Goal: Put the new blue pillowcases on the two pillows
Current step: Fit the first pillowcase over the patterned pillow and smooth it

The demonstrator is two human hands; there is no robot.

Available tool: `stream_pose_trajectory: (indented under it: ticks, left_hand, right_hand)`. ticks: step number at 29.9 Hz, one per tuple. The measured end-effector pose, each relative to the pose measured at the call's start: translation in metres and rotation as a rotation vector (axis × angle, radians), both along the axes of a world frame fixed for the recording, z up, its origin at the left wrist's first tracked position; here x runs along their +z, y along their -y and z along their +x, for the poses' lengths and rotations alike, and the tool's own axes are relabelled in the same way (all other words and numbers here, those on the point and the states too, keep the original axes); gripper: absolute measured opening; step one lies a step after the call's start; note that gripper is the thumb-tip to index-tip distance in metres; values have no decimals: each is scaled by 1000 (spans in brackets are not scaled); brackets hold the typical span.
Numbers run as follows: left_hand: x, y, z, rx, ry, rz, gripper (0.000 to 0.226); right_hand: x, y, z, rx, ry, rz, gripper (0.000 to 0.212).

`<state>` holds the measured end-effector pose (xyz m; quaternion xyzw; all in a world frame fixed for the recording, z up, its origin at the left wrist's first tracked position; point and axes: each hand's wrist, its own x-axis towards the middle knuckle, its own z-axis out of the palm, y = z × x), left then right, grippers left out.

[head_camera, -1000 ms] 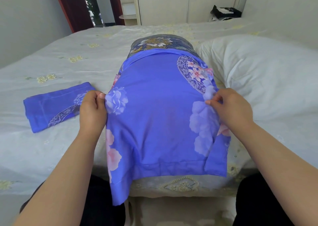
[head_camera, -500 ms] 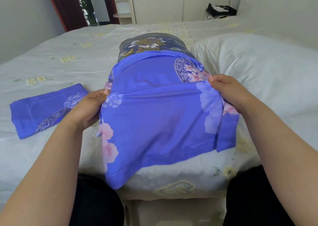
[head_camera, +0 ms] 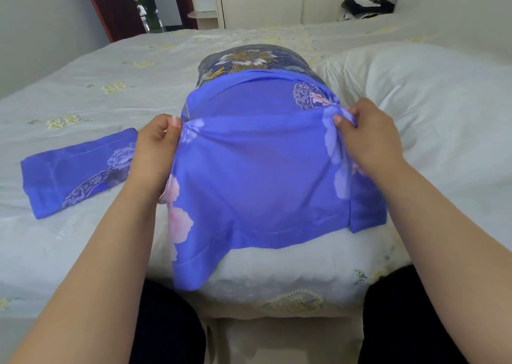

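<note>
With the left hand [head_camera: 155, 153] and right hand [head_camera: 368, 139] each pinching the pillowcase [head_camera: 257, 175] sides, uneven pulling could bunch it on the pillow [head_camera: 249, 58].

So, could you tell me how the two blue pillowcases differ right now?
The pillowcase on the pillow is opened out and partly pulled over it, held at both sides by the left hand and right hand. The folded pillowcase lies flat on the bed, untouched. Both are blue with floral print.
</note>
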<state>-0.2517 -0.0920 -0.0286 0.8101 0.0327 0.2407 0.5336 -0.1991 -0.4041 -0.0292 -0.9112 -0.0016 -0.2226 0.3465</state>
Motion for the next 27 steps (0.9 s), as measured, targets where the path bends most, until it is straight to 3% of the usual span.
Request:
stream_pose_trajectory:
  ticks: [2, 4, 6, 8, 9, 11, 12, 14, 19, 22, 27]
  left_hand:
    - [1, 3, -1, -229, -205, -178, 26]
    - [-3, -3, -1, -336, -398, -231, 25]
    - [-2, -16, -6, -485, -504, -211, 39]
    - [0, -32, -7, -560, -502, -146, 66]
    - [0, -38, -10, -567, -495, -135, 68]
    - [-3, -41, -12, -463, -393, -136, 40]
    - [-4, -36, -13, -370, -309, -130, 22]
    - [-2, -27, -12, -257, -213, -86, 11]
    - [-5, -5, -8, -237, -221, -29, 24]
    - [-5, 4, -10, -291, -277, -120, 27]
    - [-4, 12, -16, -316, -342, -336, 22]
  right_hand:
    - [2, 9, 8, 142, -59, 281, 21]
    - [6, 20, 15, 315, -227, 550, 18]
    - [5, 30, 18, 443, -411, 643, 9]
    - [4, 33, 18, 497, -504, 614, 19]
    - [4, 37, 17, 527, -542, 606, 17]
    - [9, 43, 11, 594, -635, 585, 16]
    - [10, 48, 10, 578, -650, 520, 31]
    - [9, 49, 11, 443, -609, 310, 58]
    - [-7, 10, 1, 39, -185, -115, 39]
    - [-13, 5, -3, -12, -75, -144, 41]
    - [-13, 21, 4, -58, -122, -154, 49]
